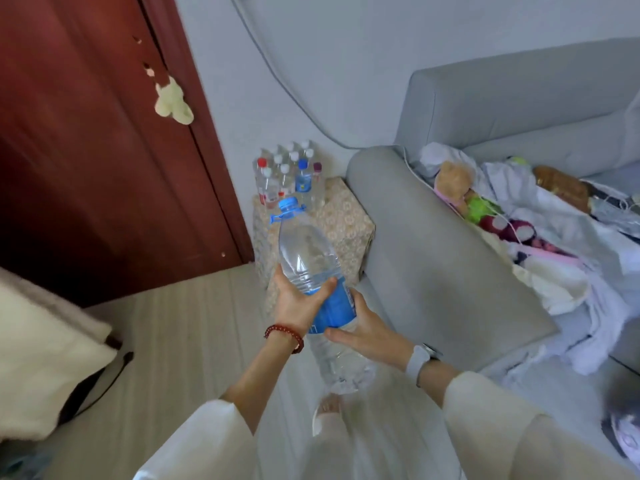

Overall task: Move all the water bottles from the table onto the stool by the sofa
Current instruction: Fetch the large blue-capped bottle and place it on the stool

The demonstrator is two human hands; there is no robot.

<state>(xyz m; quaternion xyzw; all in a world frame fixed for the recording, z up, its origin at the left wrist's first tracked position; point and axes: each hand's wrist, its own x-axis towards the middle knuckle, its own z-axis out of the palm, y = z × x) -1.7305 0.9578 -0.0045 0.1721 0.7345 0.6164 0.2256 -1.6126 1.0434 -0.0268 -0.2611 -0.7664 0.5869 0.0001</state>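
Note:
A large clear water bottle (308,258) with a blue cap, blue handle ring and blue label is carried tilted in front of me, cap pointing away. My left hand (298,301) grips its middle, thumb over the label. My right hand (367,327) holds its lower half from the right side. Ahead stands the stool (346,216), a box shape in patterned cream fabric, next to the sofa arm. Several small bottles (287,174) with white, red, blue and purple caps stand crowded on the stool's far left part.
A grey sofa (433,244) fills the right, its seat piled with clothes and soft toys (453,181). A dark red door (104,150) is on the left with a cream toy hanging on it. A white cushion (45,355) lies at lower left. Pale wood floor stretches between.

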